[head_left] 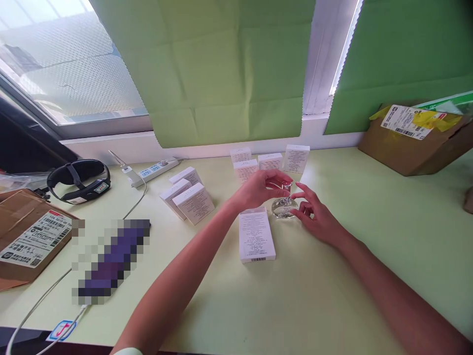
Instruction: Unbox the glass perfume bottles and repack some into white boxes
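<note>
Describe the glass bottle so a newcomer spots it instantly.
Start at the pale green table and follow both forearms to where the left hand and right hand meet. Between them stands the glass bottle, round, clear and silver-capped; everything around it is a white carton.

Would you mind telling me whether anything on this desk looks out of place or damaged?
Nothing looks spilled or broken. The glass bottle stands upright between the left hand and right hand. One white box lies flat beside it, while the boxes by the window stand upright.
</note>
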A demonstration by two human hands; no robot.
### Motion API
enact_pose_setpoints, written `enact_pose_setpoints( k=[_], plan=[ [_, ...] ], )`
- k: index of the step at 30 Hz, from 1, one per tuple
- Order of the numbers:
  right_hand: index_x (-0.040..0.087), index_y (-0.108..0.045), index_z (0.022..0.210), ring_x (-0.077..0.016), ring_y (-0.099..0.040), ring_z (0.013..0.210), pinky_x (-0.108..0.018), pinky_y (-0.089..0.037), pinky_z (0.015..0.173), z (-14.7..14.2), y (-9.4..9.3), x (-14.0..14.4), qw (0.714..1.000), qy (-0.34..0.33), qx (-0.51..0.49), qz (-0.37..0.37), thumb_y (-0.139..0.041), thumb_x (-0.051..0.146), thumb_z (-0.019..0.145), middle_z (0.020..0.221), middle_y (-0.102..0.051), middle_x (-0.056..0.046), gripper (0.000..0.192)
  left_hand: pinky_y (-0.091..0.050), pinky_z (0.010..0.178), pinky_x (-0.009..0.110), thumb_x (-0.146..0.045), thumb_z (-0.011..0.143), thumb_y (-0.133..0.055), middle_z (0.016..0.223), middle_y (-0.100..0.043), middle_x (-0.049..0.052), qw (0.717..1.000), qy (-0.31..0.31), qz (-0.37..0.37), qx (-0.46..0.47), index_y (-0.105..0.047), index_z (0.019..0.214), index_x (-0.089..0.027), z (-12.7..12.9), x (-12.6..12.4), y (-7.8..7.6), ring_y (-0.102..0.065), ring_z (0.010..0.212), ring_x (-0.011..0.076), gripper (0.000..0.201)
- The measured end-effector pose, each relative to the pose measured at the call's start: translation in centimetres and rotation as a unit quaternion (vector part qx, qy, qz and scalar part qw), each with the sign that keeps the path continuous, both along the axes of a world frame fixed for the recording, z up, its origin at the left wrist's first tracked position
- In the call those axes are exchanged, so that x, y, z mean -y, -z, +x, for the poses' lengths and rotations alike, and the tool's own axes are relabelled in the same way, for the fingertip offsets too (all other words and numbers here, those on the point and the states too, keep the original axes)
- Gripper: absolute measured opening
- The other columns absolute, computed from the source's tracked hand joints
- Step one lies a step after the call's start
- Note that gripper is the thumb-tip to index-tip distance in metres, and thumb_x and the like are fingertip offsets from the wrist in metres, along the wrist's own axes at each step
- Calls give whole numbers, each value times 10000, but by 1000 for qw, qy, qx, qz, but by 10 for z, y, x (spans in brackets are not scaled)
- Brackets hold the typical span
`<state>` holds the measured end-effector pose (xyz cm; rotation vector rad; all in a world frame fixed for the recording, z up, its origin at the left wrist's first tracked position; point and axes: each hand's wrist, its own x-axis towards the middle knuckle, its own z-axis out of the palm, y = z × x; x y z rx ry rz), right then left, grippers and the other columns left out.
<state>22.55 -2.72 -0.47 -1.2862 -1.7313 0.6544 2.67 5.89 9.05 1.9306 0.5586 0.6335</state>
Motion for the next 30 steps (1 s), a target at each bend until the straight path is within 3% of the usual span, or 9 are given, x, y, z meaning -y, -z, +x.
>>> enact_pose_setpoints(
  k=[7,13,17,27,30],
  plan=[
    [426,-197,1494,-86,-499,605,-266,-474,576,1,-1,2,1000,-9,27,13,-508,389,940,1254,-538,-35,636,-537,872,334,-273,758,-732,952,-700,45,1000,-7,7,-20,-652,1034,-167,5,2,8,-664,930,158,306],
    [388,-257,1482,-116,-495,629,-276,-468,590,1,-4,3,997,-21,70,22,-451,395,965,1070,-569,-36,552,-516,857,341,-255,752,-728,918,-694,44,997,-19,43,-54,-647,932,-158,7,3,11,-648,910,157,221],
    [401,-290,1467,-127,-508,673,-295,-482,642,1,-5,2,995,-31,85,42,-423,385,975,1114,-530,-40,510,-513,843,335,-229,755,-719,899,-699,44,997,-23,46,-55,-651,935,-151,8,5,10,-648,892,156,208],
    [380,-406,1389,-127,-466,662,-300,-460,650,-1,-3,1,997,-33,46,43,-437,362,975,1111,-527,-34,415,-502,818,330,-223,742,-734,856,-708,39,996,-30,57,-69,-657,888,-146,12,6,15,-645,865,161,182],
    [374,-416,1382,-121,-459,646,-297,-460,638,-2,-4,2,998,-37,39,42,-442,369,971,1120,-529,-35,412,-482,858,330,-284,773,-718,911,-706,46,991,-25,101,-89,-664,925,-158,9,5,13,-632,928,172,205]
  ],
)
